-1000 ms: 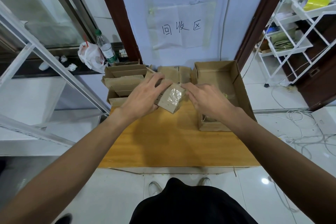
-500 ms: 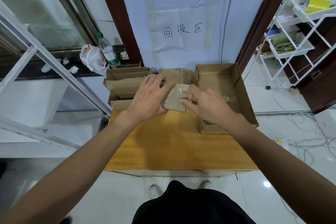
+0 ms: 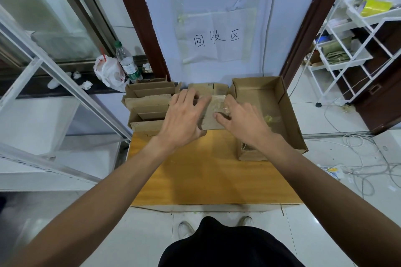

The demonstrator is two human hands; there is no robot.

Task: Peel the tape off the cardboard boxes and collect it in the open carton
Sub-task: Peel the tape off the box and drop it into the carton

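Observation:
A small cardboard box (image 3: 211,120) with clear tape (image 3: 219,102) across its top is held above the back of the wooden table (image 3: 208,171). My left hand (image 3: 184,117) grips its left side. My right hand (image 3: 240,119) lies on its right side, fingers curled at the tape; whether they pinch it is hidden. The open carton (image 3: 290,115) stands to the right, with bits of crumpled tape (image 3: 270,118) inside.
A stack of opened cardboard boxes (image 3: 149,106) stands at the table's back left, another box (image 3: 208,89) behind my hands. A water bottle (image 3: 127,63) and plastic bag (image 3: 108,71) sit on the left ledge. A white wire rack (image 3: 355,34) and floor cables (image 3: 358,158) are right.
The small box has been turned from tilted to lying flatter between my hands. My right hand has slid onto its taped top.

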